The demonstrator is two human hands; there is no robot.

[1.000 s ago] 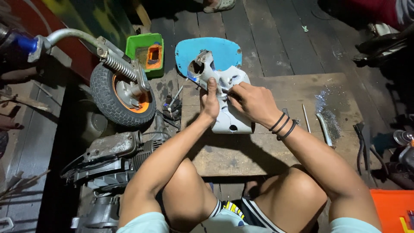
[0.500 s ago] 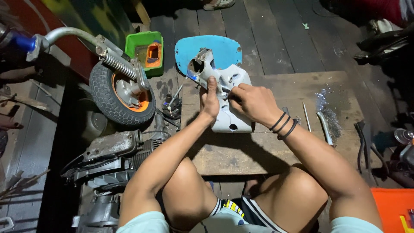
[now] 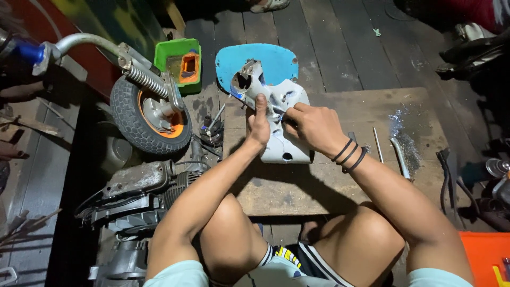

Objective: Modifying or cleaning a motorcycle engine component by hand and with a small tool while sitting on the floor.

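Note:
A white and blue scooter body panel (image 3: 276, 95) with a round hole lies on a wooden board (image 3: 340, 175) on the floor. My left hand (image 3: 258, 123) presses on the white part of the panel, thumb pointing up along it. My right hand (image 3: 313, 127), with black bands on the wrist, is closed on a thin tool whose tip touches the panel beside my left thumb; most of the tool is hidden in my fist. My bare knees frame the near edge of the board.
A small scooter wheel (image 3: 151, 114) with an orange hub, spring and fork stands at left, with a green box (image 3: 180, 64) behind it. An engine block (image 3: 138, 196) lies at lower left. Metal rods (image 3: 398, 157) rest on the board's right side. An orange case (image 3: 486, 258) sits at bottom right.
My hands have stayed on the panel with only small shifts; the right hand has moved slightly closer to the left thumb.

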